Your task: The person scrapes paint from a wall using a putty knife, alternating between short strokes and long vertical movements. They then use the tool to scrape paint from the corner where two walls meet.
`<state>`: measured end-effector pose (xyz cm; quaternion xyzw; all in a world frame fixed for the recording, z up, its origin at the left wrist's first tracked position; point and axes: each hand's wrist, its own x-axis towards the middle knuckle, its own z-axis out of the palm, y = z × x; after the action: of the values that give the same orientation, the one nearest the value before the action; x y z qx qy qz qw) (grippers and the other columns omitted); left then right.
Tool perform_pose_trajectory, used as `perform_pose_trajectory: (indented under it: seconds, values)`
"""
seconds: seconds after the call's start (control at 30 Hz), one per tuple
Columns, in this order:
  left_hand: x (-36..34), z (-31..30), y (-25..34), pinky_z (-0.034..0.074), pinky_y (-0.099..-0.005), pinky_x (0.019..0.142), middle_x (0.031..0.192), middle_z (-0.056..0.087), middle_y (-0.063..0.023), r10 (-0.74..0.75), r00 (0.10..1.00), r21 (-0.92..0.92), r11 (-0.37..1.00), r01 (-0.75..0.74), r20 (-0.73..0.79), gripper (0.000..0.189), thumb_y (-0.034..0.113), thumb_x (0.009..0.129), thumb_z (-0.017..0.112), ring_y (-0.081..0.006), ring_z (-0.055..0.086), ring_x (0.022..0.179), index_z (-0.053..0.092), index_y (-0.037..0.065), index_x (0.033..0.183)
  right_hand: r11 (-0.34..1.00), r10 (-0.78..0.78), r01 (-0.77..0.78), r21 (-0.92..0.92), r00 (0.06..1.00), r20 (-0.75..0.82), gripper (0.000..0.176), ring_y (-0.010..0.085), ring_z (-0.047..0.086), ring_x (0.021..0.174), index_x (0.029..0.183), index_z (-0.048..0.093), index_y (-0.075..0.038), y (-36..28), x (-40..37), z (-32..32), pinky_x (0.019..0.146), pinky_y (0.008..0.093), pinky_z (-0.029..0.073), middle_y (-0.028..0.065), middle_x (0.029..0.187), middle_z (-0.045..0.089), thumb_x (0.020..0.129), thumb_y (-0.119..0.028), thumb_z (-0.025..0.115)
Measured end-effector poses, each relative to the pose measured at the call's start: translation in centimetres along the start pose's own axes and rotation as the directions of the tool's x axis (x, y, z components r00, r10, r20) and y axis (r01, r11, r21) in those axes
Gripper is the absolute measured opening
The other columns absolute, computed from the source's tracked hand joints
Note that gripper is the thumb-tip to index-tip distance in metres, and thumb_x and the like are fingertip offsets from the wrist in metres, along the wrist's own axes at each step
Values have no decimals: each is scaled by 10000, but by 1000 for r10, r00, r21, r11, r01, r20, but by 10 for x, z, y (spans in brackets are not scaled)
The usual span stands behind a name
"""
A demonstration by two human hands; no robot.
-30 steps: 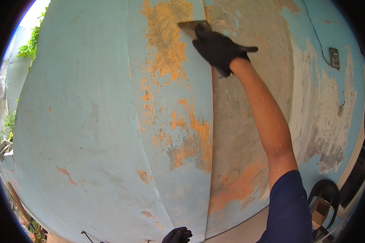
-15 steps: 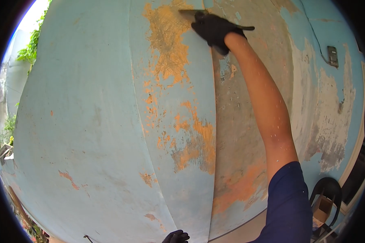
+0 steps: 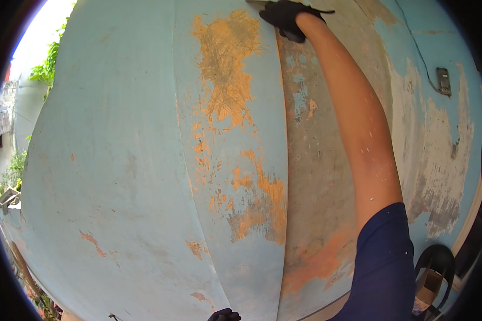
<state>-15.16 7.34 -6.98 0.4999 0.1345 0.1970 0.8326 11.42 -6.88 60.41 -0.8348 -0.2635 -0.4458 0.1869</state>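
Note:
My right hand [image 3: 288, 18], in a black glove, is raised high against the wall at the top of the view. It is closed around a scraper [image 3: 255, 2], whose blade is partly cut off by the upper edge. Just below and left of it lies a scraped patch [image 3: 227, 64] of orange and grey in the light blue paint [image 3: 118, 150]. At the bottom edge shows my left hand [image 3: 225, 315], also black-gloved, with fingers curled; whatever it holds, if anything, is hidden. Pale flakes dot the right forearm.
Bare grey-brown plaster [image 3: 316, 187] runs down beside a vertical edge. A small box with a cable [image 3: 443, 81] hangs on the wall at right. A black chair [image 3: 438, 257] bears a cardboard box [image 3: 428, 286] at lower right. Green plants [image 3: 51, 64] show at far left.
My right hand and the scraper have moved up, above the orange patch. The wall sits slightly lower in view. My left hand is a little lower and further left.

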Motion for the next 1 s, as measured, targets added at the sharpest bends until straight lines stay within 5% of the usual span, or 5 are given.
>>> perform_pose_trajectory:
  seconds: [0.17,0.43,0.5,0.6,1.0]
  values:
    - [13,-34,-51,534,-339,799,1102,661,-138,-114,993,-13,993,114,17,371,306,1004,506,-238,648,1005,545,42,1261,969,-224,201,-143,960,-168,561,325,484,1285,1475,357,-196,32,-88,60,1076,407,378,211,1344,526,974,-443,407]
    - [8,-4,4,531,-338,812,1111,659,-136,-109,993,66,992,105,55,389,320,1010,492,-241,645,1023,533,32,1268,991,-91,103,89,987,-129,461,248,637,615,1278,469,-112,-1,10,1,609,432,520,129,747,634,975,-452,394]
    - [8,5,15,526,-350,826,1118,658,-140,-25,1000,51,998,26,-10,400,326,1016,477,-248,642,1030,525,24,1274,962,35,-3,272,993,-115,373,205,582,662,942,600,-4,-29,0,-40,599,382,466,104,819,626,965,-341,444]
    - [3,11,18,522,-359,835,1121,658,-140,-15,999,-19,1000,14,-38,415,342,1013,482,-249,641,1022,524,23,1275,936,-198,218,-277,975,99,337,196,572,696,1105,563,-16,-10,67,-33,607,380,466,104,862,626,962,-298,448]
    - [-12,4,18,520,-339,832,1086,666,-124,-179,983,7,984,179,46,378,317,1006,505,-225,645,1001,552,35,1252,988,-124,124,87,992,0,506,333,664,909,1405,426,-173,15,-89,44,910,431,480,224,1063,649,981,-448,388]
